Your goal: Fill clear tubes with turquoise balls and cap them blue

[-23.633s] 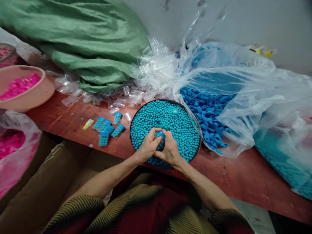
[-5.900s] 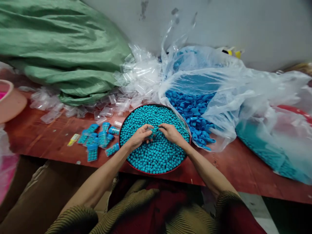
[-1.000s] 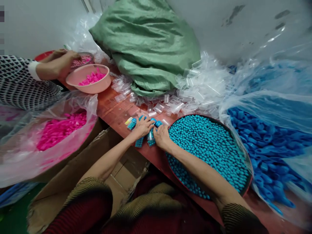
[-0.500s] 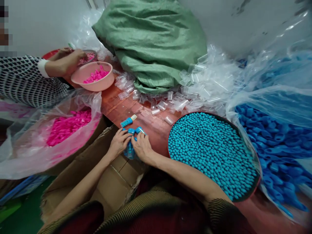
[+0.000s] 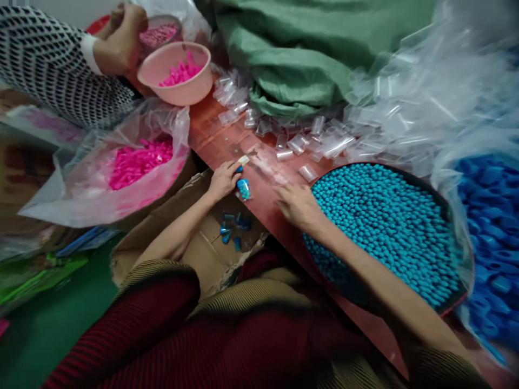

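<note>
My left hand [image 5: 224, 180] is at the table's edge, its fingers closed on a small blue piece [image 5: 239, 169] with a pale label [image 5: 243, 160] beside it. Just right of those fingers, a clear tube with blue beads [image 5: 244, 189] lies on the red table [image 5: 263, 213]. My right hand [image 5: 298, 205] is over the table at the left rim of the tub of blue beads [image 5: 385, 227]; motion blurs its fingers, and what they hold, if anything, cannot be seen. Several blue-capped tubes [image 5: 225, 231] lie in the cardboard box [image 5: 203, 246] below.
Clear plastic tubes [image 5: 336, 143] are heaped before a green sack [image 5: 300, 59]. Blue parts [image 5: 492, 227] fill a bag at right. At left are a bag of pink pieces [image 5: 140, 162], a pink bowl [image 5: 184, 92] and another person's hand [image 5: 121, 46].
My hands have parted, the right moving toward the bead tub. The blue tubes that were between them are gone from there, and several now show in the box. The view has shifted.
</note>
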A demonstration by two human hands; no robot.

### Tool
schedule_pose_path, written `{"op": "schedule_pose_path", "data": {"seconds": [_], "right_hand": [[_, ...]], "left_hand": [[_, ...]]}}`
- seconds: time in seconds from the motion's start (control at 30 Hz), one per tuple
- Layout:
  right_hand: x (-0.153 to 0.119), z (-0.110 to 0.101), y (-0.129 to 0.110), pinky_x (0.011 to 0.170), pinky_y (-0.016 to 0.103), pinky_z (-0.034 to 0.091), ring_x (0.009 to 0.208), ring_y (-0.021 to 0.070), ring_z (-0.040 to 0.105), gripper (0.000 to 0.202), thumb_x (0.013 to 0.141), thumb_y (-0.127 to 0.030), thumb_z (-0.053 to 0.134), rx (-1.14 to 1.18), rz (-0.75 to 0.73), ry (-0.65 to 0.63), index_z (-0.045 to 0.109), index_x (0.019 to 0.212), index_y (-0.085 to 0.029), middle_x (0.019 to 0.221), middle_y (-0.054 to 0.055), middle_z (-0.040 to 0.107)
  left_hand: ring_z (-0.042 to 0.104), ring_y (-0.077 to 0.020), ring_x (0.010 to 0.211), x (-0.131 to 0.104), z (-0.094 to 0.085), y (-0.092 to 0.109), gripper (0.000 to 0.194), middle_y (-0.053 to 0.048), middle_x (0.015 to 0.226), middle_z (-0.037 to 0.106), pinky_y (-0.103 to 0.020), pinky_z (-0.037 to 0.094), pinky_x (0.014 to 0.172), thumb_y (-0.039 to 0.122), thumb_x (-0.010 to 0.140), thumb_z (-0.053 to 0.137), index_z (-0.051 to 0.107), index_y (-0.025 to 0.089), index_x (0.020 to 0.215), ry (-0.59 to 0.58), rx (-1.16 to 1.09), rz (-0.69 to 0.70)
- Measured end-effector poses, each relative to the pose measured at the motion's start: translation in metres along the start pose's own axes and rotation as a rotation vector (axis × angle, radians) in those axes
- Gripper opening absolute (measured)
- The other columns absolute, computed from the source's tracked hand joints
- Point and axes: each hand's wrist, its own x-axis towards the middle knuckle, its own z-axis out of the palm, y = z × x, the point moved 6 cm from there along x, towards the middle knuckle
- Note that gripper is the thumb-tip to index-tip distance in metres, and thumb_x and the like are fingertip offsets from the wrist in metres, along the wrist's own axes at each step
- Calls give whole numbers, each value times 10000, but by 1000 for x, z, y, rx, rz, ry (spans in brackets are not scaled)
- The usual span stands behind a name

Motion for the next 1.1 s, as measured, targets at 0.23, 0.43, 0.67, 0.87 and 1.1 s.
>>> {"op": "schedule_pose_path", "data": {"seconds": [0.23, 0.43, 0.67, 0.87, 1.1], "right_hand": [[-53, -9, 55, 832, 392, 454, 981, 258, 602, 316, 914, -276, 437, 60, 71, 121, 584, 1164, -152, 1052, 128, 668], [-66, -15, 51, 865, 404, 457, 992, 252, 605, 335, 924, -292, 417, 133, 68, 173, 581, 1183, -159, 1071, 110, 669], [-107, -20, 79, 842, 378, 433, 956, 222, 603, 334, 922, -268, 429, 7, 181, 191, 579, 1185, -129, 1083, 123, 672], [-156, -2, 69, 959, 508, 340, 1183, 303, 460, 474, 874, -455, 492, -105, 122, 120, 538, 1267, -195, 1268, 161, 555], [-173, 25, 49, 1032, 599, 240, 1315, 313, 324, 497, 890, -502, 428, -75, -50, 22, 477, 1319, -254, 1354, 138, 485]], "left_hand": [[553, -213, 962, -38, -18, 12, 373, -101, 943, 633, -362, 403, 908, 376, 913, 351, 633, 133, 931, 45, 1, -68], [375, -304, 1275, -30, 9, 65, 420, -128, 1308, 514, -472, 278, 1025, 409, 877, 427, 549, 158, 1191, -129, 45, 141], [563, -333, 1036, -63, -12, 36, 286, -142, 874, 669, -522, 346, 934, 298, 858, 376, 619, 168, 782, -20, 265, 4], [636, -221, 779, -28, -10, 43, 290, -71, 862, 683, -332, 475, 743, 387, 835, 412, 609, 197, 932, 63, -54, -129], [617, -201, 917, 37, 30, 128, 358, -119, 1025, 652, -342, 491, 842, 385, 852, 401, 562, 131, 1046, 166, -507, -103]]}}
